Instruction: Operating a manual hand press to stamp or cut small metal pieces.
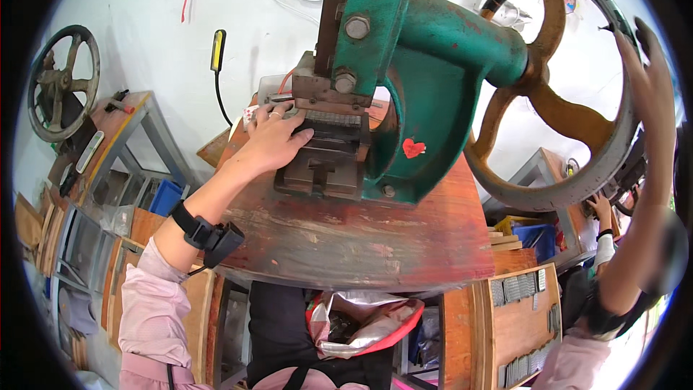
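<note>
A green hand press (447, 108) stands on a worn reddish wooden table (325, 238). Under its ram sits a dark metal die block (328, 133), with a row of small ridged metal pieces (333, 118) between the two. My left hand (273, 137) rests on the left side of this block, thumb and fingers apart, a ring on one finger. What lies beneath its fingertips is hidden. At the far right, my right hand (644, 65) is raised against the rim of the press's big handwheel (548, 94), fingers stretched out.
A wooden tray (527, 318) of grey metal pieces is at the lower right. In my lap is a silver-lined red bag (368, 325). Another handwheel (65, 83) stands at the left. A co-worker's hand (600, 209) shows at the right behind my arm.
</note>
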`<state>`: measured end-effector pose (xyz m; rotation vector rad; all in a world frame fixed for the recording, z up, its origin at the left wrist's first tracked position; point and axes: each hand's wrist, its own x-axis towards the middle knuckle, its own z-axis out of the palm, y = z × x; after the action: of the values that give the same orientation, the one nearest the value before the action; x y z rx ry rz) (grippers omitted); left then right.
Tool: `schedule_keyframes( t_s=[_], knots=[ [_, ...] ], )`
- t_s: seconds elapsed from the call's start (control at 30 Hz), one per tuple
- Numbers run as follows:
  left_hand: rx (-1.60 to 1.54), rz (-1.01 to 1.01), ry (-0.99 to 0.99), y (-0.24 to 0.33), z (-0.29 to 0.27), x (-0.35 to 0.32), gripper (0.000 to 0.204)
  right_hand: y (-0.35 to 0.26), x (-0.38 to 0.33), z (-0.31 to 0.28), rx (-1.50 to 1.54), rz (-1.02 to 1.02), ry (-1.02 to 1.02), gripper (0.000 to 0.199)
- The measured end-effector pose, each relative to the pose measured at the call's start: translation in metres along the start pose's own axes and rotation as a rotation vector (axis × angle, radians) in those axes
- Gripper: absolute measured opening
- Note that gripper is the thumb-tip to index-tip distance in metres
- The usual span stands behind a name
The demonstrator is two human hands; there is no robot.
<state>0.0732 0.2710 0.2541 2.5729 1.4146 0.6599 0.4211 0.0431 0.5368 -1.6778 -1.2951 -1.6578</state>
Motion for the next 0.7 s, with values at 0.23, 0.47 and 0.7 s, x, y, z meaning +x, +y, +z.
schedule_keyframes(
  t_s=[0.23, 0.47, 0.7],
  knots=[
    [-0.071, -0.100, 0.145, 0.002, 0.006, -0.003, 0.066, 0.031, 0.097, 0.047, 0.221, 0.397, -1.003, 0.057],
    [-1.204, -0.377, 0.184, 0.002, 0.023, -0.009, 0.088, -0.075, -0.108, 0.030, 0.585, 0.798, 0.195, 0.042],
    [-1.132, -0.406, 0.185, -0.007, 0.031, -0.002, 0.093, -0.106, -0.185, 0.012, 0.829, 0.900, 0.298, 0.053]
  ],
)
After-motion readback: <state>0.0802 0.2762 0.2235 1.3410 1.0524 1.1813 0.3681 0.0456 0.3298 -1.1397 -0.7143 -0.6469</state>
